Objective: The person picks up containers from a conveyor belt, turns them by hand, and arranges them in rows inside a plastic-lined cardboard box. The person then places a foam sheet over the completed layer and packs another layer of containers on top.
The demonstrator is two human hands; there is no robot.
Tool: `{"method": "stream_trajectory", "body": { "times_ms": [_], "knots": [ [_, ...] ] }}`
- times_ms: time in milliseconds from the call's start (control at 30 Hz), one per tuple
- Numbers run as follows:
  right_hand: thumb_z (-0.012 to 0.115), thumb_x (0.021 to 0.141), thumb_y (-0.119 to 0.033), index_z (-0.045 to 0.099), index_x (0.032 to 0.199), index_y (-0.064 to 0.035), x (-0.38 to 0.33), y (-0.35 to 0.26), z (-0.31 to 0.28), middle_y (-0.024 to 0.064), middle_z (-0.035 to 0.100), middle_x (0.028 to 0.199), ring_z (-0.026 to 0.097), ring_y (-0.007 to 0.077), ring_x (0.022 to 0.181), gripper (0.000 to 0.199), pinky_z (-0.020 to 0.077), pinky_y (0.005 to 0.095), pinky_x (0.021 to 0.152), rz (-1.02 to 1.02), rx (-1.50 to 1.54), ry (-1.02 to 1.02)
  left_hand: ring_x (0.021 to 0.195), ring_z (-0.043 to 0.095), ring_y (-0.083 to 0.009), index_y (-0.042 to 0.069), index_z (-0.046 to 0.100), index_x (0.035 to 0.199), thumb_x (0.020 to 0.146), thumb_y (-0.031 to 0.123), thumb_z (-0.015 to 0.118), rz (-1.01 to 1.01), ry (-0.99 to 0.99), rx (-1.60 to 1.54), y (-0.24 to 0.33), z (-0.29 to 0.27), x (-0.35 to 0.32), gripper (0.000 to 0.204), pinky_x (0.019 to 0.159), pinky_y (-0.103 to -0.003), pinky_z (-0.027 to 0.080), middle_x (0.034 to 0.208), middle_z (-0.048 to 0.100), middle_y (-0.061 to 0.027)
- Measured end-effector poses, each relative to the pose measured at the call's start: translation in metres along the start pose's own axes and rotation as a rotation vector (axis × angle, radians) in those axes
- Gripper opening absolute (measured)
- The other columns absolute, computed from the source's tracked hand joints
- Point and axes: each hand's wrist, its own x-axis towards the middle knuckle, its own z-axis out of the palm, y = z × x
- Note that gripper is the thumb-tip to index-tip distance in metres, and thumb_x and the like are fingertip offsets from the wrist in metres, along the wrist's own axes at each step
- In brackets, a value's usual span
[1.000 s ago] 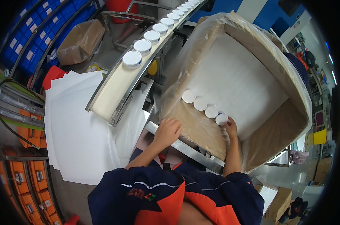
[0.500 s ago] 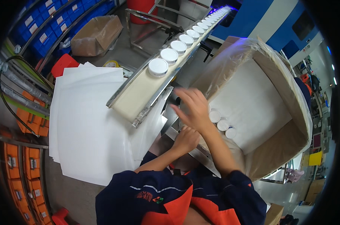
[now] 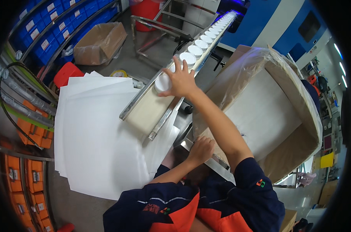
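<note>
A row of white round caps comes down the conveyor belt point(image 3: 144, 118). My right hand point(image 3: 182, 80) reaches over the belt with fingers spread, around the nearest white cap point(image 3: 162, 83). Its thumb lies by that cap's near edge; whether the fingertips touch it I cannot tell. Another white cap point(image 3: 187, 58) sits just beyond the fingers. My left hand point(image 3: 201, 150) is closed, fingers curled down by a metal rail point(image 3: 220, 170) and the near edge of the large carton; what is in it is hidden. My right forearm covers part of the plastic-lined carton point(image 3: 285, 87).
A stack of white sheets point(image 3: 102, 135) lies left of the belt. Beyond are a smaller cardboard box point(image 3: 100, 42), a metal frame point(image 3: 148, 27) and blue bins point(image 3: 47, 38). Orange bins point(image 3: 36, 178) line the left side. A blue and white machine point(image 3: 276, 23) stands at the back.
My right hand has moved up and left from beside the carton to the caps on the belt, its fingers spreading. My left hand stays by the rail. My forearm now hides the caps inside the carton.
</note>
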Motion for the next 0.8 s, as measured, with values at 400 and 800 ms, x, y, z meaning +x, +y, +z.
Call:
{"method": "stream_trajectory", "body": {
  "times_ms": [400,800],
  "knots": [
    [0.087,0.051,-0.061,0.064,0.124,-0.0128,-0.006,0.028,0.012,0.0273,0.032,0.147,0.024,0.0511,0.138,0.090,0.0340,0.0595,0.109,-0.153,0.303,-0.178,0.089,0.062,-0.0336,0.004,0.063,0.088,0.084,0.011,0.062,-0.044,-0.070,-0.076,0.002,-0.004,0.003,0.008,0.087,-0.045,0.048,0.086,0.065,-0.0145],
    [0.093,0.045,-0.050,0.068,0.112,-0.0149,-0.234,0.070,-0.055,0.0246,0.028,0.149,0.019,0.0541,0.139,0.080,0.0248,0.0639,0.110,0.045,0.290,0.743,0.107,0.064,-0.0260,-0.001,0.047,0.127,0.091,0.016,0.068,-0.306,0.351,-1.270,0.021,-0.118,0.023,0.045,0.087,-0.036,0.056,0.116,0.062,-0.0110]
  ]
}}
